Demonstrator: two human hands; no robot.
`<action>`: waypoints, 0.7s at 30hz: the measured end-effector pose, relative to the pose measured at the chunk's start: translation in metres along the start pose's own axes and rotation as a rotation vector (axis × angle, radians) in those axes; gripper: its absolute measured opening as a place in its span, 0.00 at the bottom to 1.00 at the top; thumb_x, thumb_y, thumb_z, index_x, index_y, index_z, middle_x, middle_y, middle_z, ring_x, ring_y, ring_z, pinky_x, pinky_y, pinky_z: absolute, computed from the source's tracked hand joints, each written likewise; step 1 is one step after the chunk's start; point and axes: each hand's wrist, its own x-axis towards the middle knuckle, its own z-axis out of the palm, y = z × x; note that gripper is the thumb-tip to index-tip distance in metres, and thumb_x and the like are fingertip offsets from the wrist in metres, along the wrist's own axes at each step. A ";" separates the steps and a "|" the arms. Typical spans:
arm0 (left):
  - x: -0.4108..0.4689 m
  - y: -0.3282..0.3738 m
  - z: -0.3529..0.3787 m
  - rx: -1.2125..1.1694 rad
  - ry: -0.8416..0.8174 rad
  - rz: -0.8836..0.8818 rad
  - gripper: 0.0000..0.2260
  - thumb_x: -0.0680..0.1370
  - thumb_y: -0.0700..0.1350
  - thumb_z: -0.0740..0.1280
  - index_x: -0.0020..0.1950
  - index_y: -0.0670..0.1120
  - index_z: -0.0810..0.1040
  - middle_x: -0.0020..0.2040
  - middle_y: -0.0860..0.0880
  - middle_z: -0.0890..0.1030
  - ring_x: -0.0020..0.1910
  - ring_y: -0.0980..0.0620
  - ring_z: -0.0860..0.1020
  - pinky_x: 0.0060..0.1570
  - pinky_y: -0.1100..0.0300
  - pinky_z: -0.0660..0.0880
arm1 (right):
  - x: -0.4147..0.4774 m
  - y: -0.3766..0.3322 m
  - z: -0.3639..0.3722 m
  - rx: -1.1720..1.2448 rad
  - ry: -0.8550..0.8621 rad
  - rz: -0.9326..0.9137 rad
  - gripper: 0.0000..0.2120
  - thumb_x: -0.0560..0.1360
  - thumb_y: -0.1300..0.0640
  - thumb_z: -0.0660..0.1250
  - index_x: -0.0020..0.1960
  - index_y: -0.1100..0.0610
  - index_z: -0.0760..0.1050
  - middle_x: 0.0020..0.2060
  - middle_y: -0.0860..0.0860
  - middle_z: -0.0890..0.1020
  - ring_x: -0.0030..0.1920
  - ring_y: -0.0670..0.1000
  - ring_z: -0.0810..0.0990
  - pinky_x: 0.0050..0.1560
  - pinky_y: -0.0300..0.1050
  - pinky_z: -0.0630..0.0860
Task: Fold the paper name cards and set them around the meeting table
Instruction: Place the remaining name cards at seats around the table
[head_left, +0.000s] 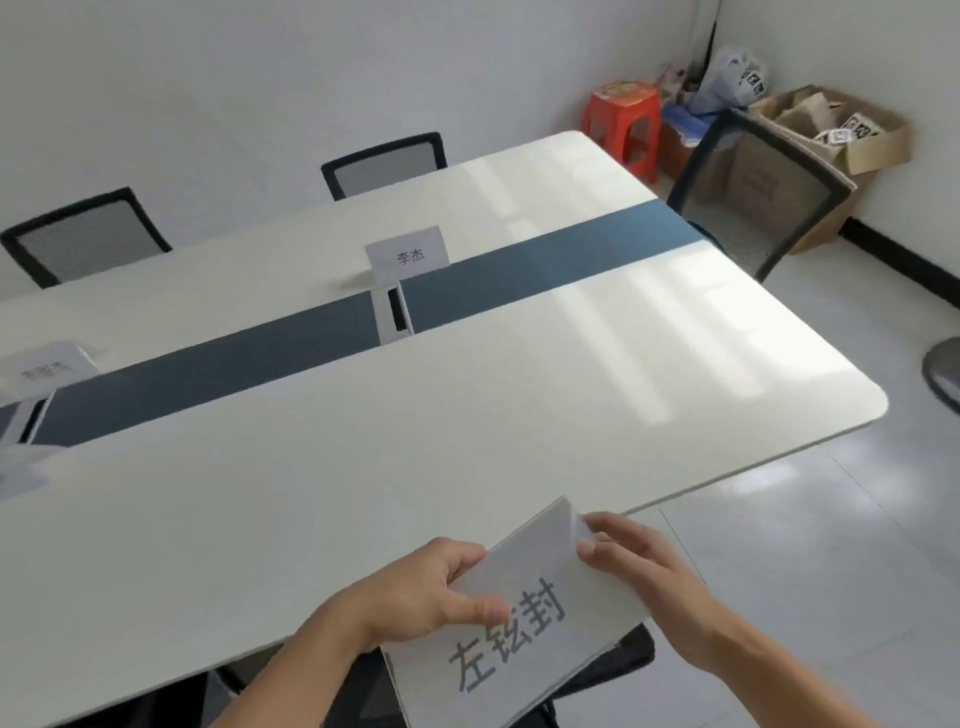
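A folded name card (519, 618), printed with large grey characters, is held in the air just over the near edge of the meeting table (571, 389), above a dark chair seat. It has not yet been set down. Its left edge is pinched by the left hand (431, 592), thumb on the printed face and fingers curled beneath, so that the sheet is steadied. Its far right corner is nipped between the fingertips of the right hand (639, 566), where two layers of paper can be seen slightly parted. This grip is judged to serve either to sharpen the crease or to open the card into a tent.

Farther out, a standing name card (408, 254) has already been placed beyond the blue-grey centre strip (545, 265), facing inward and set before a mesh-backed chair (384, 163), presumably to mark that seat. A second name card (44, 366), blurred, is seen at the far left before another mesh-backed chair (83, 236). A cable hatch (396, 312) interrupts the strip. In the corner, a red plastic stool (623, 119) and cardboard boxes (831, 130) are stacked against the wall.
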 end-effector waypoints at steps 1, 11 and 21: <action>0.005 -0.002 -0.006 -0.022 0.005 0.001 0.15 0.73 0.49 0.73 0.56 0.44 0.80 0.53 0.46 0.85 0.51 0.50 0.83 0.57 0.50 0.78 | 0.008 -0.002 0.003 -0.008 -0.004 -0.002 0.19 0.63 0.46 0.72 0.50 0.55 0.82 0.42 0.55 0.86 0.40 0.51 0.83 0.36 0.36 0.75; 0.071 -0.016 -0.131 -0.021 0.040 0.066 0.14 0.74 0.49 0.72 0.57 0.45 0.79 0.54 0.48 0.85 0.52 0.48 0.84 0.56 0.48 0.79 | 0.126 -0.011 0.000 -0.320 0.160 0.061 0.23 0.71 0.35 0.62 0.53 0.51 0.81 0.48 0.52 0.86 0.52 0.53 0.83 0.52 0.48 0.77; 0.192 -0.023 -0.232 0.811 0.565 -0.021 0.16 0.76 0.57 0.65 0.58 0.49 0.72 0.49 0.43 0.82 0.47 0.40 0.78 0.42 0.53 0.72 | 0.238 0.080 -0.046 -1.406 0.263 0.232 0.32 0.78 0.37 0.54 0.77 0.47 0.52 0.79 0.53 0.51 0.78 0.56 0.48 0.73 0.54 0.57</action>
